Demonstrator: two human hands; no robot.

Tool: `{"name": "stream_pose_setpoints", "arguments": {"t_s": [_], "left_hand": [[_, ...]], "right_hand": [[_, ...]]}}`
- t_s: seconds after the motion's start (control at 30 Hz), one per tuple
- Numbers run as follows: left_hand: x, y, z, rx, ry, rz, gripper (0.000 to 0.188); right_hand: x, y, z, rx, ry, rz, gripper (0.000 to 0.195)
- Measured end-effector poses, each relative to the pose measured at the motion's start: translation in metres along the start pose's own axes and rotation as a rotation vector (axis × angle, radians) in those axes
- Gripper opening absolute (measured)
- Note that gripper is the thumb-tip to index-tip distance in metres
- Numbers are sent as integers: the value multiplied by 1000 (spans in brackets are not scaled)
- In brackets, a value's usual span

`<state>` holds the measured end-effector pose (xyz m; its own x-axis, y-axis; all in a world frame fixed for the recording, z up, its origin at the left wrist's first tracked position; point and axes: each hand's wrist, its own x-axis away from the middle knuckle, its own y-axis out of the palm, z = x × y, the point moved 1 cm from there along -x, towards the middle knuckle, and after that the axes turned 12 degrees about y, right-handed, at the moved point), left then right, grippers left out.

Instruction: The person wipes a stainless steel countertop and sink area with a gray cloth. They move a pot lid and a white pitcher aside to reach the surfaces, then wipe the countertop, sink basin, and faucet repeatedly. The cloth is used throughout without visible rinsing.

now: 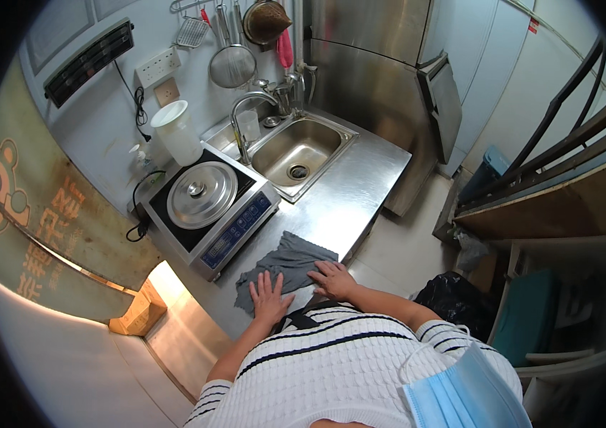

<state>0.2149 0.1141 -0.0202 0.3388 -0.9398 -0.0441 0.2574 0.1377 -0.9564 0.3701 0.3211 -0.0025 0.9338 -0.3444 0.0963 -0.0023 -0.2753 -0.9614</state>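
A rumpled grey cloth [287, 259] lies spread on the stainless steel counter [345, 198], close to its front edge. My left hand [269, 299] rests on the cloth's near left part, palm down with the fingers apart. On the right, my right hand [333, 280] lies flat at the cloth's near right corner, fingers spread over its edge. Neither hand grips the fabric. Beyond the cloth, to the left, stands an induction cooker [238, 232] with a round metal lid [202, 195] on its black top.
A steel sink [303, 150] with a curved faucet [249, 99] is set into the counter. A translucent plastic container [178, 134] stands behind the cooker. Strainers [233, 65] hang on the wall. A steel refrigerator [361, 80] stands beyond; a black plastic bag [455, 299] sits at right.
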Motion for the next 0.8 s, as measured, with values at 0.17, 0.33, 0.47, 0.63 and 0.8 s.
{"name": "stream_pose_setpoints", "arguments": {"t_s": [0.17,0.33,0.47,0.63,0.8], "left_hand": [[-23,5,5,-52,73,28,78],[-17,1,8,-48,57,53,76],[-3,0,19,-6,80,103,74],[26,6,32,4,91,131,70],[9,11,34,273,-155,378,30]], "right_hand": [[17,5,13,-30,17,71,65],[10,-9,-7,-135,33,60,54],[11,14,-22,-265,-129,26,35],[-1,29,-15,-323,-275,-12,27],[-13,11,14,-345,-247,-72,15]]}}
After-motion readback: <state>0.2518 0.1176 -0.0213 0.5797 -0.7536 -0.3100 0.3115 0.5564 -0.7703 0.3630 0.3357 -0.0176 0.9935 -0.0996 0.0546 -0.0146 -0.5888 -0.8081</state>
